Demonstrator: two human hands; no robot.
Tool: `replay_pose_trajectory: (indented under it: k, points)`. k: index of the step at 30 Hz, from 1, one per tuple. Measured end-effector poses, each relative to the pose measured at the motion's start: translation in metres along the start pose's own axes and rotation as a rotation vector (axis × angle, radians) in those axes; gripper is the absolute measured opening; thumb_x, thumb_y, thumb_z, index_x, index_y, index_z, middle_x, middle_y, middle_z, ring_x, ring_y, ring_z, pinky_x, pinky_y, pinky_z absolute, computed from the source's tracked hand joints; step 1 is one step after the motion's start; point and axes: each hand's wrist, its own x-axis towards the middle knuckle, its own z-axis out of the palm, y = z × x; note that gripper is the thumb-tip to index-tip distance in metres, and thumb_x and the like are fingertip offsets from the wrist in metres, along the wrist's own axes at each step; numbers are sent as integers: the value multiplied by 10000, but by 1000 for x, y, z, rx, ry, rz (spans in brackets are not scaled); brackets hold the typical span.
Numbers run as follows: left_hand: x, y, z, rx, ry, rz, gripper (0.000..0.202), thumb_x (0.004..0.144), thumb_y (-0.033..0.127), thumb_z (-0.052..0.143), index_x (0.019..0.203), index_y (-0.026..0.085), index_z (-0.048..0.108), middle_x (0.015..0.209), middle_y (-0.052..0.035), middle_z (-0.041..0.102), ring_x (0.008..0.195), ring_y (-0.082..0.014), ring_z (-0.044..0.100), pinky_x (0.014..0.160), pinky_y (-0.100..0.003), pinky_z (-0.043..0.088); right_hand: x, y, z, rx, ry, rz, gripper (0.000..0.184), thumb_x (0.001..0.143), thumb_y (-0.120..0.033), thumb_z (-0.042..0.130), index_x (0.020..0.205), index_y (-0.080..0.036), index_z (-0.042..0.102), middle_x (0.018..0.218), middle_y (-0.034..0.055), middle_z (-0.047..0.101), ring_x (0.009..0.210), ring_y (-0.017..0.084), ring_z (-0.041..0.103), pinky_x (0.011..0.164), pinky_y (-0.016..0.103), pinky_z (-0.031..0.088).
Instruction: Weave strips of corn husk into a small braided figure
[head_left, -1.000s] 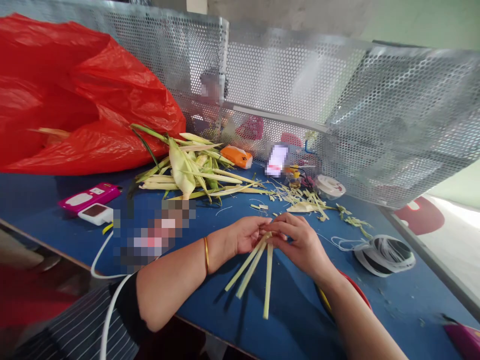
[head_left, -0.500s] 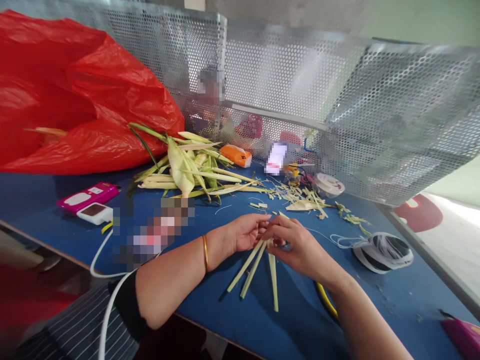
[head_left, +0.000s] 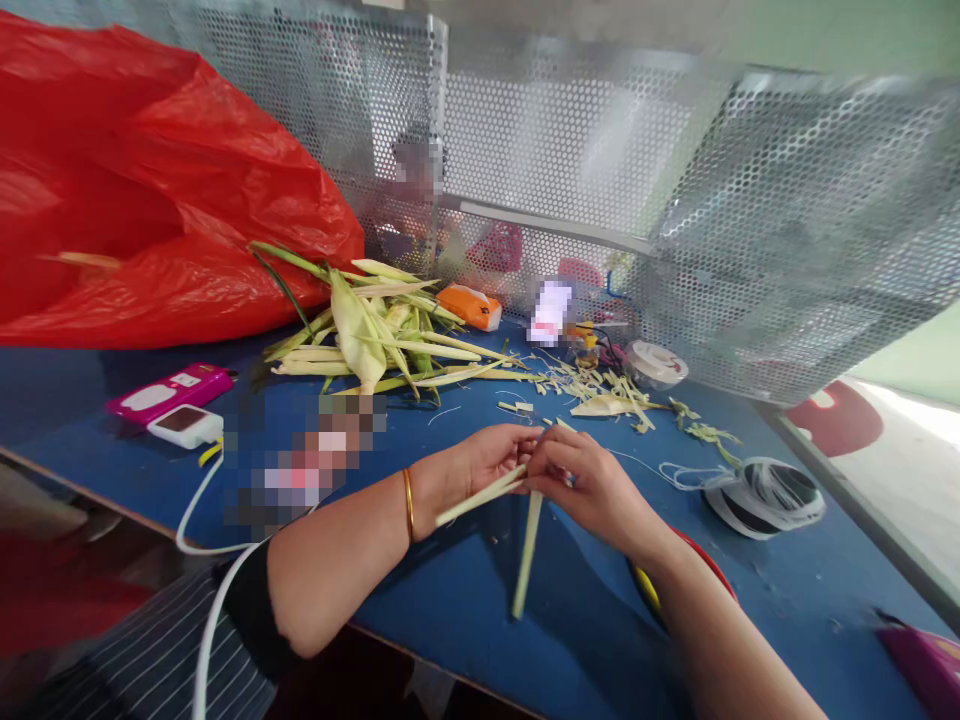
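Observation:
Close together over the front middle of the blue table, both hands work on pale green husk strips. My left hand (head_left: 499, 458) has its fingers curled around the strips' upper ends, partly hidden by my right hand. My right hand (head_left: 574, 475) pinches at the same spot from the right, thumb and fingers closed. One husk strip (head_left: 480, 495) points left and down across my left wrist; another strip (head_left: 527, 560) hangs nearly straight down toward the table. The strips' joined ends are hidden between my fingers.
Pale green husks (head_left: 360, 330) lie heaped beside a red plastic bag (head_left: 172, 200). Husk scraps (head_left: 607, 400), a spool of white thread (head_left: 769, 500), an orange tissue pack (head_left: 471, 306) and a pink device (head_left: 172, 392) are on the table (head_left: 465, 640). Perforated metal panels (head_left: 555, 140) stand behind.
The strips, fanned downward before, have shifted: one now swings left across my wrist, and one hangs lower alone. My right hand's fingers have closed in more tightly.

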Motion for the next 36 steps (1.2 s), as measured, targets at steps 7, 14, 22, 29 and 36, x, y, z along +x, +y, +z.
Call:
replay_pose_trajectory:
  k: [7, 14, 22, 29, 36]
  points:
    - [-9, -3, 5, 178, -84, -32, 373, 878, 437, 549, 931, 90, 675, 856, -127, 719, 734, -196, 700, 645, -276, 524, 2, 16, 4, 392, 455, 423, 244, 808, -414, 649, 714, -202, 576, 623, -23, 555, 584, 134, 490, 573, 262, 393]
    - [-15, -5, 15, 204, -46, -46, 490, 875, 553, 539, 894, 87, 689, 853, -122, 730, 700, -194, 702, 634, -287, 526, 3, 24, 5, 376, 509, 484, 240, 772, -412, 652, 690, -201, 570, 611, -30, 543, 581, 133, 480, 573, 263, 382]
    - [-21, -4, 18, 197, 4, 13, 161, 807, 209, 673, 887, 73, 705, 870, -125, 746, 683, -177, 711, 663, -274, 541, 0, 34, 5, 118, 441, 490, 223, 854, -415, 553, 780, -208, 592, 718, 2, 628, 668, 160, 553, 642, 273, 406]
    - [-20, 9, 18, 1, 147, 7, 193, 906, 171, 522, 888, 71, 686, 742, -76, 724, 593, -137, 681, 562, -219, 527, -3, 27, -15, -14, 64, 423, 400, 940, -505, 401, 745, -220, 604, 631, -14, 602, 606, 148, 541, 590, 248, 387]
    - [-22, 7, 19, 38, 212, 93, 169, 904, 181, 548, 928, 86, 685, 688, -44, 706, 538, -134, 664, 544, -231, 539, -5, 35, -16, -155, 152, 437, 347, 886, -463, 487, 690, -208, 617, 515, -32, 509, 504, 129, 446, 511, 242, 325]
